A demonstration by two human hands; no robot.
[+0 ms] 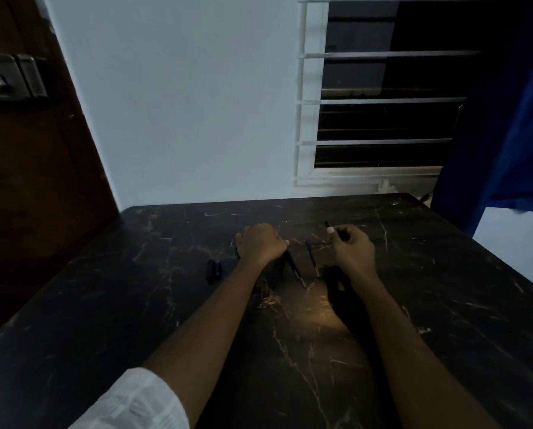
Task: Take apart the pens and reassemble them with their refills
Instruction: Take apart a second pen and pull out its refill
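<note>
2 hands work low on the bench (445, 274): left hand (260, 243) pins a pen (294, 269), right hand (353, 247) pinches a pen part (327, 225). Best pull straight, gently.

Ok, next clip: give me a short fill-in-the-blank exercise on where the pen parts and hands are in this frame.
1. The right hand holds a thin dark pen part whose tip pokes out ____ its fingers.
2. The two small caps lie on the table to the ____ of the left hand.
3. Two pen pieces lie on the table ____ the two hands.

Missing words: above; left; between
</note>
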